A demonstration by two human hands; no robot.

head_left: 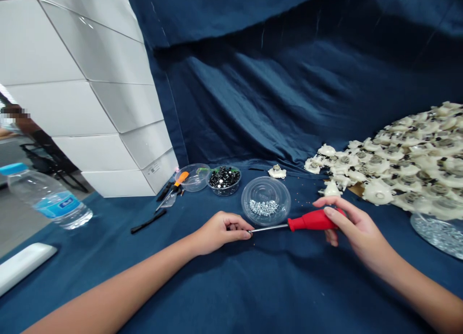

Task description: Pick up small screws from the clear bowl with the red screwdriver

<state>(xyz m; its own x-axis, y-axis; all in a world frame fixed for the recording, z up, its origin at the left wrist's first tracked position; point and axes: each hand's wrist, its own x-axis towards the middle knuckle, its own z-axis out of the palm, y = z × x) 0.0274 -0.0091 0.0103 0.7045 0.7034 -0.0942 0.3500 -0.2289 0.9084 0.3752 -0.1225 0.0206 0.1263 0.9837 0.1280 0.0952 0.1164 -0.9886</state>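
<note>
Blue cloth (253, 295), right hand (356, 225) holding screwdriver (307, 221), left hand (215, 233) pinching tiny piece (250, 232) (half-hidden)

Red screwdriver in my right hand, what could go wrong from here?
The red screwdriver might slip and jab your left hand, since that hand's fingers are pinched together right at the tip. The shaft also lies close to the near edge of the clear dish, so a bump could scatter the small silver pieces in it.
</note>
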